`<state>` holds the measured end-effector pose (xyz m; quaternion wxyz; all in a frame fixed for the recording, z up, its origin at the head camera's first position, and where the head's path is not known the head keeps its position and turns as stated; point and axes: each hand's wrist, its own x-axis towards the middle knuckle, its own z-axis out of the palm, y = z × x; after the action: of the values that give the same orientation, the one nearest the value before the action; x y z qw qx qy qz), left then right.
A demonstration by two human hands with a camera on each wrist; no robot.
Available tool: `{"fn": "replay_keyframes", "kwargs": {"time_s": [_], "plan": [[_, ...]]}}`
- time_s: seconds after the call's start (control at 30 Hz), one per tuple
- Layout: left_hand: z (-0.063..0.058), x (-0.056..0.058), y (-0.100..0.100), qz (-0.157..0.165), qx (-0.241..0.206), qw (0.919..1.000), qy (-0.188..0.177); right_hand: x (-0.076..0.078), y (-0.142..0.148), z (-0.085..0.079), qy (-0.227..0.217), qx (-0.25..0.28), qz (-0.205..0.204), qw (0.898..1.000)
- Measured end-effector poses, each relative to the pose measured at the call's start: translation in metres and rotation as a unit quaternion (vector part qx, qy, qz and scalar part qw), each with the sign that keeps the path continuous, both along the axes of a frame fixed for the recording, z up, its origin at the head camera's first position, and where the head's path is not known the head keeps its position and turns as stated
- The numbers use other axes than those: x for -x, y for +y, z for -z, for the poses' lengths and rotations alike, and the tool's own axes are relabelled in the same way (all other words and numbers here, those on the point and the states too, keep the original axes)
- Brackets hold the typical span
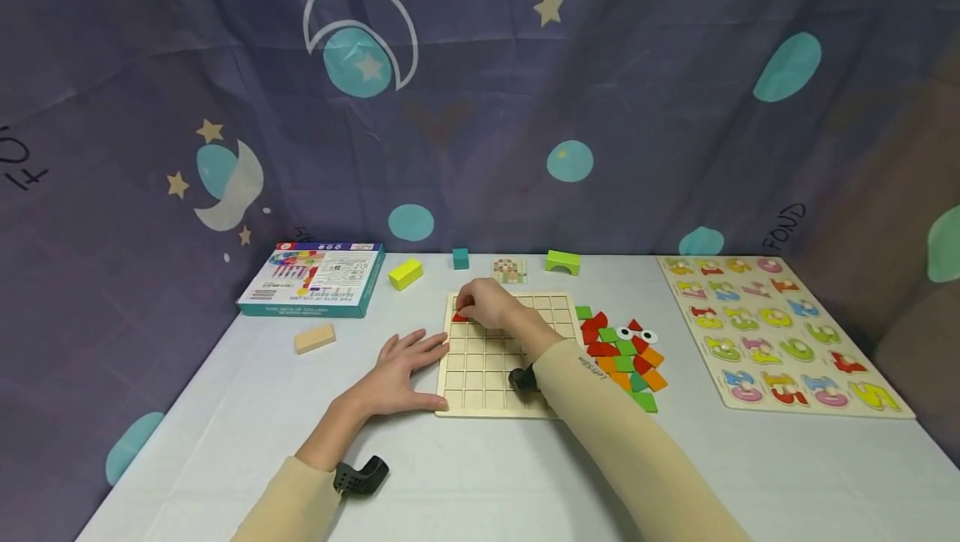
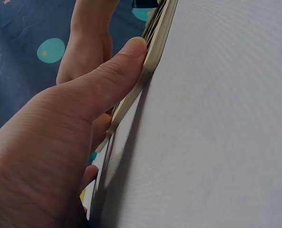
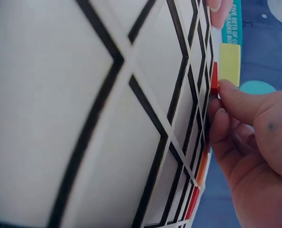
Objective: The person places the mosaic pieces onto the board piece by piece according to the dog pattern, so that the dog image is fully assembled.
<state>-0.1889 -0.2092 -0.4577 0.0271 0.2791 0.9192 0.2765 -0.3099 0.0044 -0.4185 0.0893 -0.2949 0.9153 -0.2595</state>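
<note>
- At the far left part of the grid board (image 1: 475,380), head view: a red piece (image 1: 459,318) lies at the fingertips of the right hand (image 1: 487,303), partly hidden. What shows of it runs side to side; full outline and long axis cannot be told.
- Same view: right hand reaches over the board from the near right, so the piece lies left of its knuckles, at the fingertip end. Right hand is the nearer one. Left hand (image 1: 405,371) has fingers spread along the left edge, thumb at the near left corner, gripping nothing. Loose coloured pieces (image 1: 624,363) lie just beside the opposite edge.
- Left wrist view: left thumb rests against the board's rim. Sliver of red beyond it, too small to identify.
- Right wrist view: narrow grip, thumb and curled fingers pinching the red piece, which juts past the thumb tip, close to the board's face. Cannot tell whether it sits in a cell. Yellow block (image 3: 230,65) shows behind.
</note>
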Motion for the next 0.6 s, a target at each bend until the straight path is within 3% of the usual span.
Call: {"fn": "replay_keyframes", "kwargs": {"time_s": [0.43,0.6], "plan": [[-0.0004,0.0000,0.0008,-0.001,0.000,1.0000,0.002,-0.0005,-0.0010,0.0004,0.012,-0.013,-0.011,1.000],[0.0007,0.0003,0.0012,0.000,0.000,1.0000,0.000,-0.0020,0.0036,-0.0023,-0.003,-0.007,-0.011,1.000]]}}
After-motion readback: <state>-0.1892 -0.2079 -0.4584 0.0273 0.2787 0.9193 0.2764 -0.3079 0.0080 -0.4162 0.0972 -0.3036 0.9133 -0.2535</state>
